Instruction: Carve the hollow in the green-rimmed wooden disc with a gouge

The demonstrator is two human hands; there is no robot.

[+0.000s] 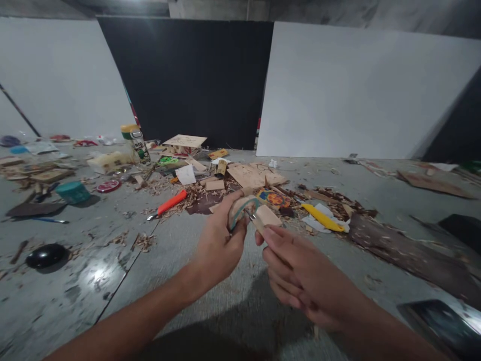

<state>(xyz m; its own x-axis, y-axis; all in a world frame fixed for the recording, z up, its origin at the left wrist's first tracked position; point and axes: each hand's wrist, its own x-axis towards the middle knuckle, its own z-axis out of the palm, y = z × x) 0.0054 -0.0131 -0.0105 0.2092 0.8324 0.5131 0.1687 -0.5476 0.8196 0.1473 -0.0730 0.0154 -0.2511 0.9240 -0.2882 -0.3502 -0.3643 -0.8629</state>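
Gripping small rounded wooden piece with teal edge [242,207]: left hand [218,245]; right hand [300,276] closed around wooden-handled carving knife [260,220], blade touching piece.

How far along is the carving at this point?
Done: much cutting, judging by the wood shavings strewn over the floor; the wooden piece already has a rounded edge. In hand: the left hand grips it while the right hand holds the knife against it. Left: cannot tell how much.
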